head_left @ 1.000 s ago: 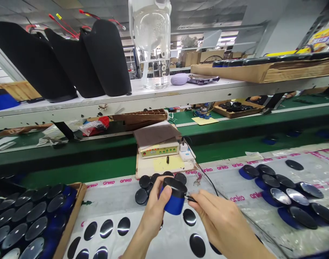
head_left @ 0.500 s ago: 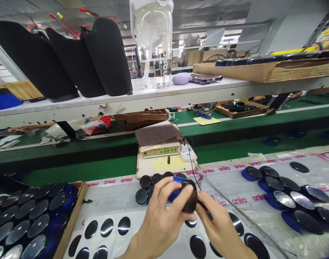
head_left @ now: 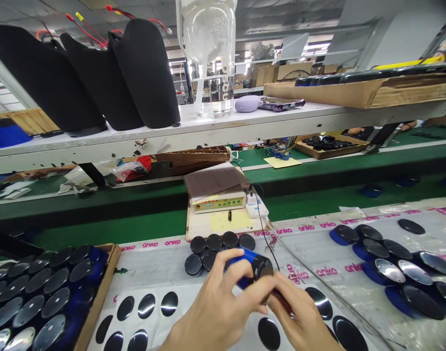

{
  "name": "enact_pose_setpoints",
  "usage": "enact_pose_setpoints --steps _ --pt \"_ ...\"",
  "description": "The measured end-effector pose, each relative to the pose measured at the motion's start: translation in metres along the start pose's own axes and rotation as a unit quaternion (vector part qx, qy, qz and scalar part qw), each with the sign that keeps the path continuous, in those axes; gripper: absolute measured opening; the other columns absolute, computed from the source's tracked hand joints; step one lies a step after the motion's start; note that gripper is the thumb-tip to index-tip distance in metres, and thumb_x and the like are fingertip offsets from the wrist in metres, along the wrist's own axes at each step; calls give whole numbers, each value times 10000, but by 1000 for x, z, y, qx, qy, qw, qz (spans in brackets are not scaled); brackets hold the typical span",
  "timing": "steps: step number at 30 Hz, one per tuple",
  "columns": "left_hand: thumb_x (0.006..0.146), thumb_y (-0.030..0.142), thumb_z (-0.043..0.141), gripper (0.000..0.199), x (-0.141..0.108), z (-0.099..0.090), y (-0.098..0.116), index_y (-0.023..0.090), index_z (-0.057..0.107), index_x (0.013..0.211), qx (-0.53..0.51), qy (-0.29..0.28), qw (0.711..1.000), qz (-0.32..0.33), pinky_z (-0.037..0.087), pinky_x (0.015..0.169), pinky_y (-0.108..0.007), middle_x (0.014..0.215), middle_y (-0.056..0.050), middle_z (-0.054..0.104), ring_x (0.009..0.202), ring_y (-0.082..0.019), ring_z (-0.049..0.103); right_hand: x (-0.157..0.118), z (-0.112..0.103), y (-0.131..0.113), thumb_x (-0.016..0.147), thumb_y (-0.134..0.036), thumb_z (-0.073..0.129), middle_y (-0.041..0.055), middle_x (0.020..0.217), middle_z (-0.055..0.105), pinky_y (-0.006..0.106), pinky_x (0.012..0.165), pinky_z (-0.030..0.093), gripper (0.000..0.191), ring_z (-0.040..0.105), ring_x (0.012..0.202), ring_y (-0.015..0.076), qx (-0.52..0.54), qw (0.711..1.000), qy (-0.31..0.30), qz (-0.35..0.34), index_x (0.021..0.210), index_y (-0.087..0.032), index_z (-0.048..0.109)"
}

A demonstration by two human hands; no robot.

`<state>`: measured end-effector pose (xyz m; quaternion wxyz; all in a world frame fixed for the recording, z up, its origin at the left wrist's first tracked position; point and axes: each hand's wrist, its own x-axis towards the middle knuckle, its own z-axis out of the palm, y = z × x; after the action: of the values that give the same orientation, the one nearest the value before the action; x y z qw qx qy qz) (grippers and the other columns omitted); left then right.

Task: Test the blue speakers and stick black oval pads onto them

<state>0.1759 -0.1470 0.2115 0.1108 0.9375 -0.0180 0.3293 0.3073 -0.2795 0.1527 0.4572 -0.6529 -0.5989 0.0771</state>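
My left hand (head_left: 223,297) is closed around a short blue and black cylinder (head_left: 249,261), its black end turned toward the right. Close against that end is my right hand (head_left: 296,307), its thumb and fingers pinched together. A thin black cable (head_left: 267,234) runs down from the white box to the right fingers, which appear to grip its end; the tip is hidden. Under the hands lies a white sheet with round black discs (head_left: 169,303). Just beyond stand several small round black-topped pieces (head_left: 198,244).
An open carton (head_left: 94,297) of blue and black cylinders is at left, with more cylinders (head_left: 389,270) at right. Behind sits a control box (head_left: 219,202) with lights. The shelf (head_left: 208,127) above carries a water jug (head_left: 215,73) and black sleeves (head_left: 146,73).
The blue and black cylinder has tilted, so its black end points more to the right. My right hand has come closer against it. The view has shifted slightly.
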Motion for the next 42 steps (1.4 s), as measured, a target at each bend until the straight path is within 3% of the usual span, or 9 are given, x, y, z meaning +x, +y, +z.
enact_pose_setpoints --steps 3,5,8,11,17,24,30,35,42 --pt "745 300 697 851 -20 16 -6 207 198 1427 -90 -154 980 -91 488 944 -374 1285 -139 433 1168 -262 457 -14 3 10 931 -184 391 13 719 569 234 510 422 157 566 600 135 -57 994 -90 1 897 -217 541" --pt "735 254 702 901 -35 34 -14 251 140 1439 -129 -205 962 -126 446 998 -387 1357 -110 402 1213 -265 429 -25 -3 24 930 -200 384 19 697 599 240 471 413 201 584 557 140 -124 986 -107 -12 846 -213 567" --pt "778 117 604 812 -51 71 -27 284 148 1428 -121 -152 955 -225 392 1041 -421 1377 -94 368 1266 -254 378 -40 -29 49 916 -275 416 41 749 674 249 476 453 204 637 563 164 -226 974 -5 -7 912 -209 609" --pt "759 96 611 766 -53 115 -35 268 231 1401 -118 -138 956 -231 398 1033 -408 1357 -99 367 1251 -248 389 -44 -57 65 896 -378 461 41 790 703 248 504 485 227 658 588 176 -282 951 113 64 909 -214 617" --pt "625 -13 667 746 -44 180 -35 249 438 1285 -99 -153 961 -209 366 1007 -537 1266 -113 472 1195 -323 427 -34 -46 62 904 -385 448 34 804 696 233 533 483 218 649 609 159 -219 966 109 80 904 -224 595" --pt "826 129 524 403 -85 120 -98 234 496 1214 -36 -56 929 -364 308 1036 -501 1317 -102 405 1238 -272 378 -12 -14 66 929 -455 325 -57 492 478 256 466 393 290 503 434 156 -178 955 53 229 734 -255 405" --pt "873 319 543 358 -106 104 -160 169 494 1194 -63 -28 883 -464 467 876 -451 1221 -89 516 1055 -230 543 72 58 76 901 -313 448 41 854 575 342 734 452 142 562 809 187 -173 973 -131 81 887 -183 505" --pt "882 331 530 313 -108 106 -166 153 526 1139 -100 11 870 -483 506 798 -399 1116 -75 570 938 -192 588 123 106 102 888 -343 538 63 1098 579 409 823 474 288 578 945 190 -129 955 -266 28 1108 -158 555" --pt "689 179 673 623 -103 71 -138 164 397 1247 -64 121 868 -477 407 961 -382 1158 -83 529 1099 -215 509 141 100 80 843 -323 575 45 979 588 379 823 455 401 572 883 178 -7 959 -280 38 1198 -161 482"
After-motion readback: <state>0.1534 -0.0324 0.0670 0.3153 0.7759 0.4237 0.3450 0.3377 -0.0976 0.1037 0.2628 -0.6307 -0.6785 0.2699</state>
